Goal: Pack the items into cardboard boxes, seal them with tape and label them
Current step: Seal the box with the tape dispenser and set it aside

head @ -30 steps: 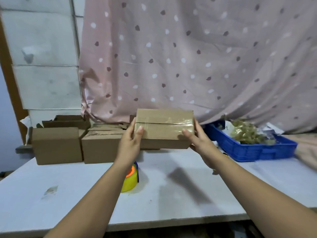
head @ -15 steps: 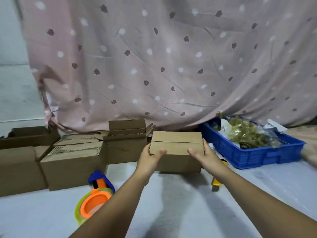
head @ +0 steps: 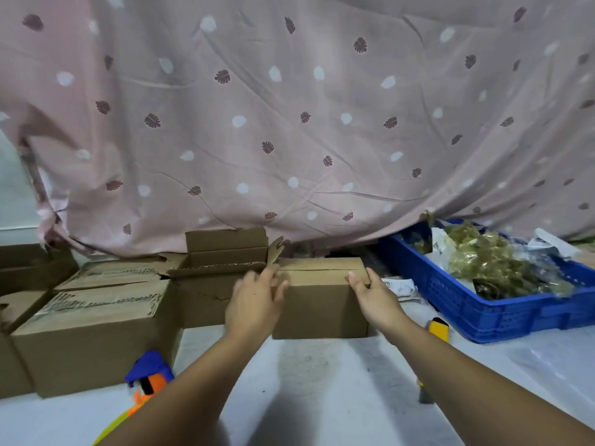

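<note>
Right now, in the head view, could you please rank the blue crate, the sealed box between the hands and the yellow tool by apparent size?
1. blue crate, largest, though cropped at the frame edge.
2. sealed box.
3. yellow tool, smallest, partly hidden.

This is a small, makeshift packing station, more a home business than a warehouse. Plain cardboard boxes [head: 96,333] stand on the white table [head: 322,381], with a closed box [head: 322,300] at its middle and an open box [head: 225,252] at its far edge. A blue crate [head: 483,310] of bagged goods [head: 483,262] sits on the table's right end. A tape dispenser [head: 148,378] lies near its front edge, and a pink leaf-print cloth [head: 289,123] hangs behind the table.
</note>
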